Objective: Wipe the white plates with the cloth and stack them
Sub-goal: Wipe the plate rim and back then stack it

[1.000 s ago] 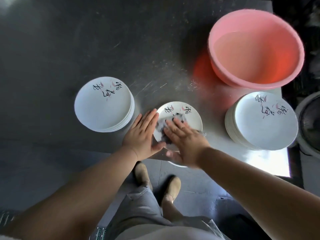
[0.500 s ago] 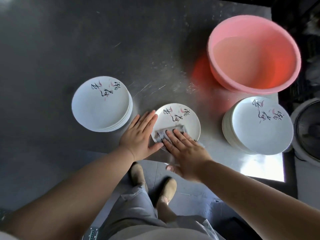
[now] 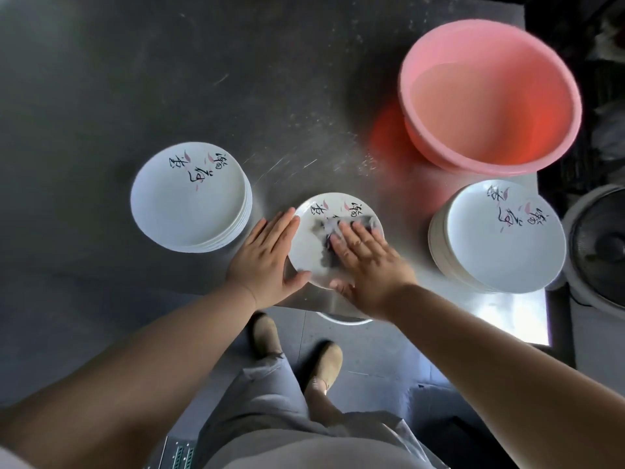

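Farther up the plate, flat right hand presses cloth.

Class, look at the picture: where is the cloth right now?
In the head view, the cloth lies on the single plate at the table's near edge, pressed under the right hand, between the two plate stacks.

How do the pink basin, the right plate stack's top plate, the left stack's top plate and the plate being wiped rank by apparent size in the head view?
1. pink basin
2. right stack's top plate
3. left stack's top plate
4. plate being wiped

The plates share one pattern, so their differences may be wide-angle distortion.
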The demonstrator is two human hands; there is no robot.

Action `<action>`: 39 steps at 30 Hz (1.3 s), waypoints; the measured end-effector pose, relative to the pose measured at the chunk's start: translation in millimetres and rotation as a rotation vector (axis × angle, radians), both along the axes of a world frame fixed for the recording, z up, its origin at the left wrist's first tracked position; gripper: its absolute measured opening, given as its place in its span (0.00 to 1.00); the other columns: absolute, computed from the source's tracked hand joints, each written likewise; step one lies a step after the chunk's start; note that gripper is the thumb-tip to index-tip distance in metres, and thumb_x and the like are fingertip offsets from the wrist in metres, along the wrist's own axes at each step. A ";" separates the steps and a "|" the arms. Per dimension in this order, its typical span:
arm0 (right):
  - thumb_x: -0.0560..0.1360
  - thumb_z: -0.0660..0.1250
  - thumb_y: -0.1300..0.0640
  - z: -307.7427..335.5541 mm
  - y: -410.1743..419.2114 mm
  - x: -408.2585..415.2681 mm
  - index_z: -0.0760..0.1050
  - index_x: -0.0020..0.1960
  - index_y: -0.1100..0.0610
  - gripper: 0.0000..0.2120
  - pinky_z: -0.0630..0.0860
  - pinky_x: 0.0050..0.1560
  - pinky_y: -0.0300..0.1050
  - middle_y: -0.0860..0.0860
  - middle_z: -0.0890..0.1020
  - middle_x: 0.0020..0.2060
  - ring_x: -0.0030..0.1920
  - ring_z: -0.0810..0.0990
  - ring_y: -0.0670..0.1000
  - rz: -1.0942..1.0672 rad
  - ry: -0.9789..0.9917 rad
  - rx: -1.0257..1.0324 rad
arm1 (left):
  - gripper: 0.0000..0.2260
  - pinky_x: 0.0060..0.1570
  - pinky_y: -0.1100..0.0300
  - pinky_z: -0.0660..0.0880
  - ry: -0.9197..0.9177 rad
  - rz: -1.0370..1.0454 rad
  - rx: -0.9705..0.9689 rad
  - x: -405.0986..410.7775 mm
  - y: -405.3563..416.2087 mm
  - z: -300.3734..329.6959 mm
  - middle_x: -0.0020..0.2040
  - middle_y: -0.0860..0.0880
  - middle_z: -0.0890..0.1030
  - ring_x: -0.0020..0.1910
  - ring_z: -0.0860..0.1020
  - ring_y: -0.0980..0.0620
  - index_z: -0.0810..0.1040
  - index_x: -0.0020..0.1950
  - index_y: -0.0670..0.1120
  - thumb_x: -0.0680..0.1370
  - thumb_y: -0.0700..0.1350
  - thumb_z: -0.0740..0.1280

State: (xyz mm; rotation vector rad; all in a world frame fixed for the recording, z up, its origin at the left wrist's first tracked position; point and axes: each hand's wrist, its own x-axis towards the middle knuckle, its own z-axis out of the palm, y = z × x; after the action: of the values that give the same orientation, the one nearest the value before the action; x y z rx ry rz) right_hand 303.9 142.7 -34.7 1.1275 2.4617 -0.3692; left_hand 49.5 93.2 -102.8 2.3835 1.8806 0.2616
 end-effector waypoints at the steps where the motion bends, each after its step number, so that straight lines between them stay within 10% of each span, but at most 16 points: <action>1: 0.77 0.36 0.29 -0.8 6.6 -2.9 0.39 0.86 0.51 0.44 0.34 0.83 0.54 0.51 0.36 0.84 0.84 0.34 0.54 -0.053 -0.006 0.028 | 0.45 0.83 0.45 0.53 -0.002 -0.002 0.005 -0.1 0.3 -0.5 0.86 0.45 0.53 0.84 0.58 0.47 0.54 0.85 0.41 0.78 0.68 0.62; 8: 0.81 0.49 0.31 -1.9 -49.0 14.5 0.60 0.84 0.55 0.40 0.55 0.82 0.61 0.54 0.57 0.84 0.84 0.52 0.59 0.076 0.148 0.002 | 0.44 0.82 0.44 0.55 -0.025 -0.011 0.025 -1.9 1.4 -6.6 0.87 0.46 0.52 0.83 0.59 0.47 0.54 0.85 0.42 0.80 0.71 0.54; 15: 0.81 0.49 0.31 -1.5 -11.7 10.9 0.56 0.85 0.54 0.40 0.46 0.84 0.57 0.53 0.53 0.85 0.85 0.49 0.57 -0.080 0.095 0.069 | 0.46 0.82 0.45 0.54 0.003 0.021 -0.018 -1.2 1.0 -3.5 0.87 0.47 0.51 0.84 0.58 0.48 0.52 0.86 0.43 0.78 0.70 0.59; 21: 0.81 0.55 0.33 -5.9 -46.6 32.5 0.67 0.81 0.57 0.38 0.62 0.80 0.64 0.57 0.66 0.81 0.81 0.62 0.62 0.087 0.198 0.086 | 0.45 0.82 0.45 0.54 0.009 0.012 0.002 -0.5 0.6 -1.0 0.87 0.46 0.52 0.84 0.56 0.48 0.55 0.85 0.42 0.76 0.67 0.63; 30: 0.75 0.32 0.27 0.9 68.3 -18.4 0.44 0.86 0.50 0.46 0.38 0.83 0.53 0.48 0.40 0.85 0.84 0.36 0.52 0.108 0.008 0.072 | 0.45 0.82 0.45 0.54 0.031 0.009 -0.031 0.1 1.1 4.3 0.86 0.45 0.51 0.84 0.56 0.48 0.55 0.85 0.40 0.78 0.68 0.61; 39: 0.78 0.39 0.27 -0.6 17.1 -0.2 0.53 0.85 0.57 0.47 0.44 0.84 0.56 0.56 0.50 0.85 0.85 0.45 0.57 -0.073 0.085 0.086 | 0.44 0.81 0.44 0.56 0.054 0.007 -0.061 1.7 0.5 9.7 0.87 0.45 0.50 0.84 0.57 0.48 0.55 0.85 0.40 0.78 0.67 0.59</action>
State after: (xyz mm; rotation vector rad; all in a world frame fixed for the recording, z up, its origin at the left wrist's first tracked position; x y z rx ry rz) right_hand 303.7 159.8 -35.3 1.2644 2.5368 -0.3430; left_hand 51.2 93.7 -93.1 2.3682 1.8913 0.1394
